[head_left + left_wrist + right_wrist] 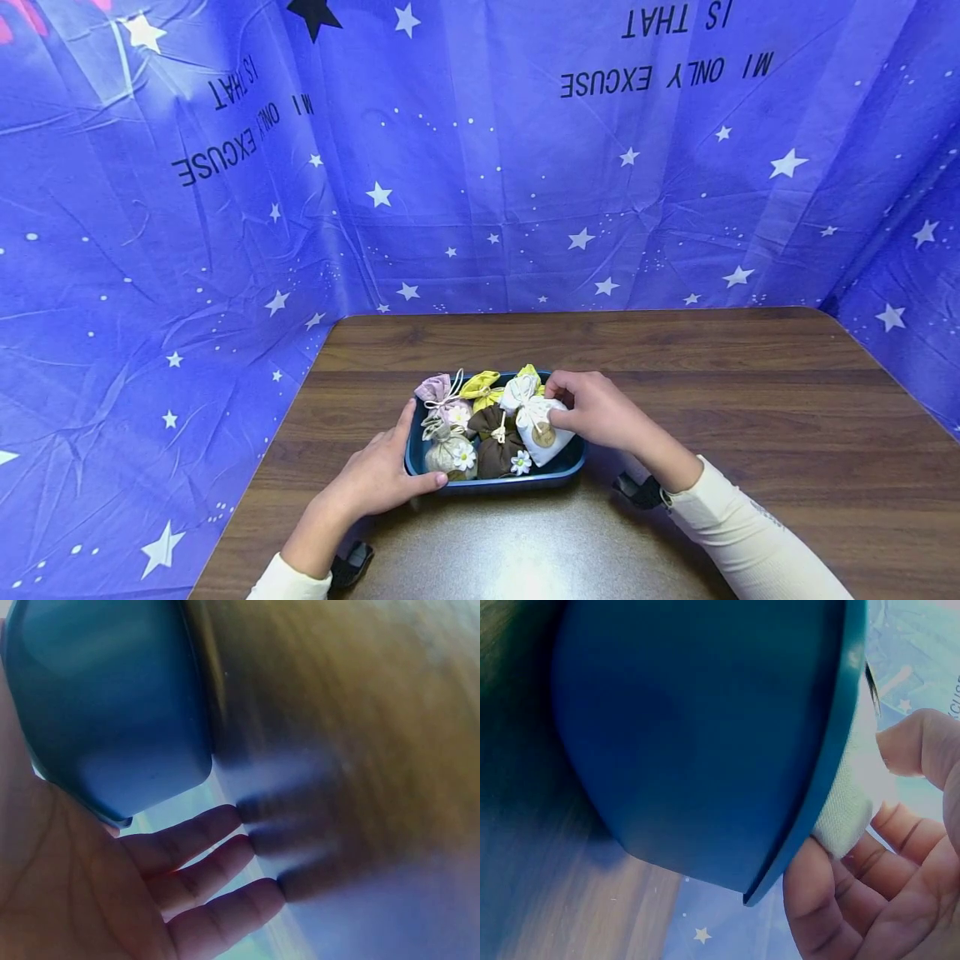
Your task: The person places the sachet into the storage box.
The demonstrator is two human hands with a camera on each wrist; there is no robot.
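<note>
A dark blue-green tray (517,482) full of small drawstring cloth pouches sits on the table. My left hand (375,471) rests at its left end, thumb on the front rim and index finger along the side; in the left wrist view the other fingers (217,919) extend loosely below the tray wall (120,690). At the right end, my right hand (596,408) pinches a white pouch (551,452) with a round tan label. The right wrist view shows thumb and fingers around the white cloth (851,802), just above the tray rim. The pouch's far side is hidden.
Also in the tray are a brown pouch (493,457) with a daisy, a beige one (447,454), a lilac one (435,390) and yellow ones (480,386). Under the tray is a wooden table (750,417). A blue starry cloth (510,183) hangs behind and at the sides.
</note>
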